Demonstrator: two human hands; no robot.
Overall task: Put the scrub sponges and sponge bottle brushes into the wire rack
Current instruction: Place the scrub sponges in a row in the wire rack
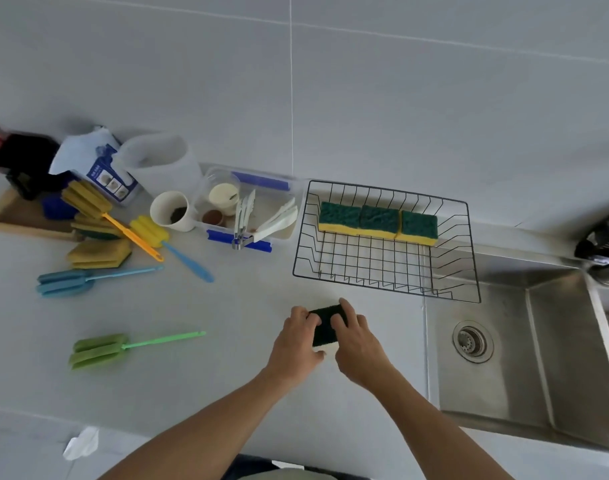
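— What are the hands doing?

— Both grip one scrub sponge (325,323) just in front of the wire rack (387,271). The left hand (301,341) and right hand (356,341) curl their fingers over its dark green top.

— And around the rack?

— Three sponges (378,221) line its back wall, green side up. Left of it stands a clear box (247,207); farther left lie bottle brushes. The green brush (123,346) points its handle toward the rack.

— The held sponge's long axis?

— Running away from the person, toward the rack.

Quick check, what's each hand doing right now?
Left hand: gripping the left side of the scrub sponge.
Right hand: gripping the same sponge from the right, fingers over its dark top.
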